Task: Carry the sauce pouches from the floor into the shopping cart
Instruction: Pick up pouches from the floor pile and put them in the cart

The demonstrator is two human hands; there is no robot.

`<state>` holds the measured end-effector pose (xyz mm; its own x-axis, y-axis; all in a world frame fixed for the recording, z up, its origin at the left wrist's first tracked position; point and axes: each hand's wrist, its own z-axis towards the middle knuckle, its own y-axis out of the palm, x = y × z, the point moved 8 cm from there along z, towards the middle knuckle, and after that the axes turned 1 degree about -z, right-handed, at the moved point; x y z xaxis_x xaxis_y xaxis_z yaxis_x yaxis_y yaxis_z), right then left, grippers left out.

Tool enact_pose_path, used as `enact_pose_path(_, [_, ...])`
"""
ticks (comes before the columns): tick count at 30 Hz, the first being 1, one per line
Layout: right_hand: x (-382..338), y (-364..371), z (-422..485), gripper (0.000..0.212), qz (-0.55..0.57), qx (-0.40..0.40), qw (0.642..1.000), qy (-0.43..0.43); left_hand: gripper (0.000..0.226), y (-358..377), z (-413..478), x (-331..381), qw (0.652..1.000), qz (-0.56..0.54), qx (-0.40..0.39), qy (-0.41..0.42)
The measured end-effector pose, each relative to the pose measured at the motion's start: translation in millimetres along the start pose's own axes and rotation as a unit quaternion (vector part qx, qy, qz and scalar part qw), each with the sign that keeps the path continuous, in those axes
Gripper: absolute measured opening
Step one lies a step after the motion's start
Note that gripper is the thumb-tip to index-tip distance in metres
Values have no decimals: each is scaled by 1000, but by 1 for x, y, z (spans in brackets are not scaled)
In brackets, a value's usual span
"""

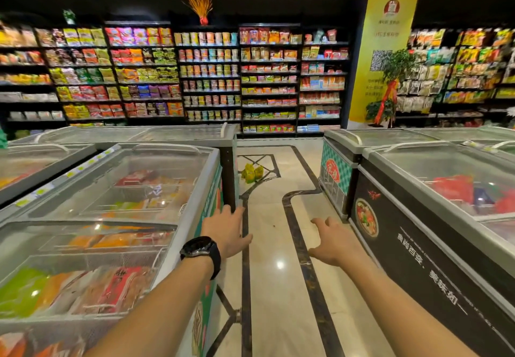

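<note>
A small heap of yellow-green sauce pouches [251,173] lies on the tiled floor at the far end of the aisle, close to the corner of the left freezer. My left hand [227,230], with a black watch on its wrist, reaches forward with straight fingers and holds nothing. My right hand [334,241] is stretched out beside it, fingers relaxed and empty. Both hands are well short of the pouches. No shopping cart is in view.
Glass-topped chest freezers flank the aisle, one row on the left [117,206] and one on the right [434,189]. Stocked shelves [211,78] line the back wall. A yellow pillar [381,50] with a potted plant [390,89] stands at the back right.
</note>
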<state>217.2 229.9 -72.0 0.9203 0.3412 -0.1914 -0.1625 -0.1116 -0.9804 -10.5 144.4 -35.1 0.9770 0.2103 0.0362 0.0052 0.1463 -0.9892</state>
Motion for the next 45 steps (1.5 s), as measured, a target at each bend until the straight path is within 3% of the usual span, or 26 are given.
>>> enact_pose_path(6, [15, -8, 154, 81, 1, -12, 1000, -14, 62, 16, 140, -4, 999, -13, -12, -29])
enact_pose_path(14, [8, -10, 344, 82, 12, -31, 998, -45, 66, 67, 318, -39, 997, 1, -41, -58])
enact_pose_path(25, [9, -21, 631, 78, -6, -42, 999, -20, 75, 137, 612, -81, 997, 0, -60, -43])
enact_pose_path(33, [45, 0, 834, 71, 17, -66, 998, 3, 71, 191, 813, -86, 997, -3, -76, -26])
enact_pose_path(39, [60, 27, 1018, 85, 27, -96, 995, -5, 66, 229, 973, -106, 994, -5, -91, -55])
enact_pose_path(45, [40, 49, 1168, 85, 54, -136, 989, -33, 69, 262, 1102, -137, 990, 1, -122, -73])
